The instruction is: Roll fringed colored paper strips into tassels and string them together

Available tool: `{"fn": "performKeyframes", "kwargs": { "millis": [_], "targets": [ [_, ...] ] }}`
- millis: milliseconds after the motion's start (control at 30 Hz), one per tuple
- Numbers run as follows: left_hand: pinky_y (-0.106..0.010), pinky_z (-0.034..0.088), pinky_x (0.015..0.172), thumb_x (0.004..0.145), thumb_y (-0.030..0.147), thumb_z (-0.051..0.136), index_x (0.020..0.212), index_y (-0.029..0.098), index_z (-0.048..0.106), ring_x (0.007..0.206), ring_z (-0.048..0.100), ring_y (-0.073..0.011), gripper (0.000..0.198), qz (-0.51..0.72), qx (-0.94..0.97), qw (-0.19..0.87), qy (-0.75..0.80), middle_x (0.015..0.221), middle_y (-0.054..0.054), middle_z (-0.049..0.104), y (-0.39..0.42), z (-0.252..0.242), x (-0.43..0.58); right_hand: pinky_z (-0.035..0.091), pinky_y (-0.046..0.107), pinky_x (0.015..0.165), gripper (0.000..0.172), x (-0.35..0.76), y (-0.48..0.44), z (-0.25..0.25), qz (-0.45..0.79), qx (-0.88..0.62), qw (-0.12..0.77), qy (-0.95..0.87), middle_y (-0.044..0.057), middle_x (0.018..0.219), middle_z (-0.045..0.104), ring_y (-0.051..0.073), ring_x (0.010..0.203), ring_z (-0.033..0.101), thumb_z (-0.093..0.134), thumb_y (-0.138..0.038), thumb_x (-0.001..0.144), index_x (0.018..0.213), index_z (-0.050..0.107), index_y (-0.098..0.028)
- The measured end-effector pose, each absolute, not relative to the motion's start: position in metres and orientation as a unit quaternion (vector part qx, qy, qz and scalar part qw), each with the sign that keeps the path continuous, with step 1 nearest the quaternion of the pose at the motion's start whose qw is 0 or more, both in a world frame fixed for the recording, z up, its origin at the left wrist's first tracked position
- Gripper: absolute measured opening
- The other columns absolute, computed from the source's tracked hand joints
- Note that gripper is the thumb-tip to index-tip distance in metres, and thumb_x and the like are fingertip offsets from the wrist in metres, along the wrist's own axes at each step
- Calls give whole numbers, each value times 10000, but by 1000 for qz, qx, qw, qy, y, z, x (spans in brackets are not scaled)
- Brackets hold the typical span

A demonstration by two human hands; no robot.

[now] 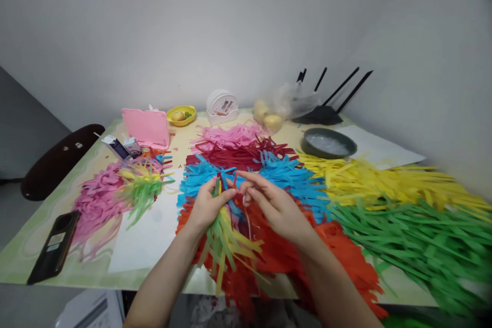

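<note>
a bunch of yellow and green paper strips (226, 238) is gripped in the left hand (207, 207), with the fingers closed around its upper end, near the front edge of the table (23, 246). the loose ends of the bunch hang down over that edge. the right hand (274, 205) is held just beside the left one; its fingers are stretched and seem to pinch something thin at the top of the bunch, but what is pinched cannot be told, and a thin pale thread seems to hang below it.

it is judged that the binding of the bunch at its top is the step in hand. for the next move a firm hold by the left hand is needed, so that the strips do not slip, and a fine pinch by the right hand.

around the hands, piles of orange strips (338, 256), blue strips (292, 177), green strips (415, 246) and yellow strips (388, 182) are spread. a finished-looking pink, yellow and green bundle (126, 192) lies toward the left edge, and a dark phone (56, 246) near the front left corner.

a round white container (222, 105) and small cartons (123, 147) stand at the far side; their printing is too small to be read.
</note>
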State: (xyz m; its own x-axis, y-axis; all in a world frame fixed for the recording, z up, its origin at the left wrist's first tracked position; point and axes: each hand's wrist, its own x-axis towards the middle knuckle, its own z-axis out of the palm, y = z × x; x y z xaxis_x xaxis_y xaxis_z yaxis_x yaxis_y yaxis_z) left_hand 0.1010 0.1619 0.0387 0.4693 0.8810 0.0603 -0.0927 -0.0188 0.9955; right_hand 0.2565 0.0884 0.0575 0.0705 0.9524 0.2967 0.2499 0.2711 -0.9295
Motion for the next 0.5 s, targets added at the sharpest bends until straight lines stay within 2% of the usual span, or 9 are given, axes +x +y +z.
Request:
{"fn": "performKeyframes", "kwargs": {
  "millis": [100,200,267,400,500],
  "targets": [
    [-277,471,746,679,416,789,867,165,684,729,605,-160,331,411,570,613,361,806,-17,683,162,38,101,507,271,611,239,258,80,56,322,-540,519,-579,11,758,669,144,603,612,469,-337,953,1151,527,-215],
    [-272,484,730,674,401,798,895,160,699,719,619,-157,342,423,567,597,378,815,-20,699,160,37,101,449,240,494,157,255,74,54,312,-563,527,-554,8,703,693,128,503,580,515,-368,937,940,544,-213],
    [-272,494,720,682,393,795,906,151,711,707,625,-157,340,427,575,583,383,809,-24,709,158,36,101,449,236,503,180,252,72,53,285,-571,533,-555,15,674,697,138,533,610,544,-368,920,865,582,-201],
    [-278,504,719,715,394,769,915,140,729,705,630,-161,326,429,593,568,376,819,-34,721,154,38,101,447,231,506,193,248,70,53,213,-602,531,-557,8,613,675,144,532,621,558,-334,900,908,669,-176],
    [-269,495,721,714,394,769,898,145,737,730,623,-163,311,434,607,549,377,824,-33,718,153,40,100,439,224,496,200,247,70,53,186,-608,527,-564,23,659,697,136,529,616,560,-318,893,903,690,-167]
  ]
}}
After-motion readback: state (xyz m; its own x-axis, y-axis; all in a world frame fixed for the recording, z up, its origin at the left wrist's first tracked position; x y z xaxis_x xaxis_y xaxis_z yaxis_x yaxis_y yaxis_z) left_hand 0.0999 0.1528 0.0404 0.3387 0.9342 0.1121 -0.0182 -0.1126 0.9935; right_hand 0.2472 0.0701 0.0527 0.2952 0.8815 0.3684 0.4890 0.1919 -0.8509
